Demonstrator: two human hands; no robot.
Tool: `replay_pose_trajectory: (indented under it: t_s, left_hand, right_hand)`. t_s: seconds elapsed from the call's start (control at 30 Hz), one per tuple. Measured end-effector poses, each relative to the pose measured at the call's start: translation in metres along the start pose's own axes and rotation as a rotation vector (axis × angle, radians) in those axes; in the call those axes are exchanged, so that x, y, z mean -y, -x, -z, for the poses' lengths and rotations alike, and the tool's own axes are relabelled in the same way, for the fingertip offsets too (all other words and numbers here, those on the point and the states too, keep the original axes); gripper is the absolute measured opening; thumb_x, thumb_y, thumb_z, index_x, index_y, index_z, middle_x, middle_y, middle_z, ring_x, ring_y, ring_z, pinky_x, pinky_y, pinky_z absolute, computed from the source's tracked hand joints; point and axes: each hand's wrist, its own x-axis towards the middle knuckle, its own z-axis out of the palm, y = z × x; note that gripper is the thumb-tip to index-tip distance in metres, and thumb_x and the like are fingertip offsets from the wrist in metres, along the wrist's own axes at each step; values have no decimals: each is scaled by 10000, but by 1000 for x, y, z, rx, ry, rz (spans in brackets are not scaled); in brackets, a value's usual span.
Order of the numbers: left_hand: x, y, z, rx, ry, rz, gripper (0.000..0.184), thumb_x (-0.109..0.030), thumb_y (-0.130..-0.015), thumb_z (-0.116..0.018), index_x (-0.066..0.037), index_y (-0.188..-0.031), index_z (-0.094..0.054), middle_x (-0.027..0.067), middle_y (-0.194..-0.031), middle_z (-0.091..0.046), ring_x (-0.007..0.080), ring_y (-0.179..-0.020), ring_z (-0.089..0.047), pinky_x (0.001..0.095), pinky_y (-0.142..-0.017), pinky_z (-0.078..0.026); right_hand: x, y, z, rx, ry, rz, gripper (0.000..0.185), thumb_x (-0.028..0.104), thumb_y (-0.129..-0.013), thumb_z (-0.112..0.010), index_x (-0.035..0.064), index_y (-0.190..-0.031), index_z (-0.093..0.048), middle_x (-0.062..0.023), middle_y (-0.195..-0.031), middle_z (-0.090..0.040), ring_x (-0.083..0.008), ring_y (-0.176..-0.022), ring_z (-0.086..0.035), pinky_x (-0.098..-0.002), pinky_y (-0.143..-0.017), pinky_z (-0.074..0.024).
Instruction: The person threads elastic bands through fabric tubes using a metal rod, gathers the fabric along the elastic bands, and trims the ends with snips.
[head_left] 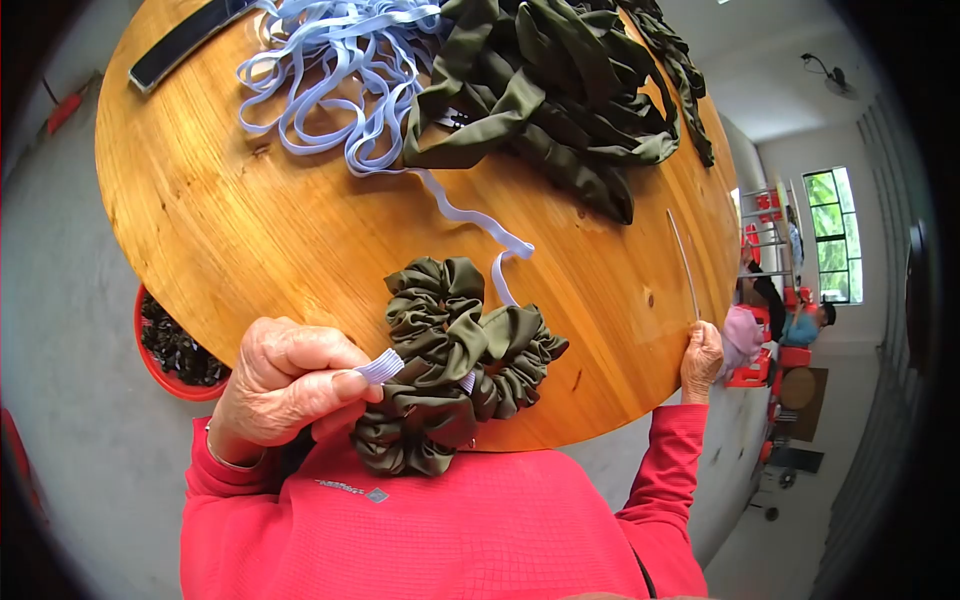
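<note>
Far on one round table (pixel 210 180), one blue elastic heap (pixel 372 150), one green fabric pile (pixel 560 90); open wood at left. Pinching one band end (pixel 380 367) with left hand (pixel 300 385), beside one gathered bunch (pixel 460 345) over the near edge; grasping one thin rod (pixel 683 258) with right hand (pixel 701 352).

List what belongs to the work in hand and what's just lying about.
Likely the work:
scrunchies
elastic, pinched in left hand
thin rod, in right hand
green fabric

Seemingly lying about:
black strip
perhaps a red broom, upper left
</note>
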Motion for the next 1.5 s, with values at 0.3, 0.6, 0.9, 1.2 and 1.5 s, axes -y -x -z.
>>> replay_pose_trajectory:
  t_s: [0.3, 0.6, 0.9, 1.2, 1.5]
  left_hand:
    - [2, 2, 1, 1, 27, -9, 83, 33, -863, -555, 66, -831, -624, 40, -589, -543, 64, -437, -467, 206, -395, -340]
    - [2, 1, 1, 9, 54, 12, 90, 2, -874, -563, 51, -835, -627, 34, -568, -539, 66, -437, -471, 206, -395, -349]
    - [1, 1, 2, 18, 36, 6, 104, -19, -884, -558, 49, -840, -623, 31, -548, -531, 66, -427, -463, 204, -394, -348]
    - [2, 2, 1, -33, -3, 38, 168, -89, -894, -559, 37, -803, -625, 34, -527, -534, 68, -388, -454, 199, -368, -353]
    - [21, -3, 0, -128, 117, -253, 238, -188, -908, -556, 36, -855, -619, 65, -560, -528, 101, -376, -435, 213, -369, -311]
  right_hand:
    - [208, -58, 28, 300, -517, 578, 186, 56, -802, -580, 8, -982, -586, -150, -905, -616, -335, -864, -587, -378, -761, -461]
    - [334, -129, -53, -104, -422, 913, 113, 87, -779, -557, 58, -884, -587, -81, -831, -591, -278, -771, -584, -377, -668, -484]
    - [349, -130, -54, -28, -120, 681, 131, 102, -764, -555, 61, -887, -570, -112, -866, -588, -290, -759, -623, -394, -631, -506]
    - [321, -107, -23, 123, -161, 609, 271, 138, -699, -601, 66, -960, -611, -121, -889, -609, -309, -778, -615, -408, -689, -493]
    - [241, -53, 19, 340, -211, 437, 153, 145, -724, -558, 55, -812, -644, -157, -776, -635, -331, -755, -620, -422, -677, -496]
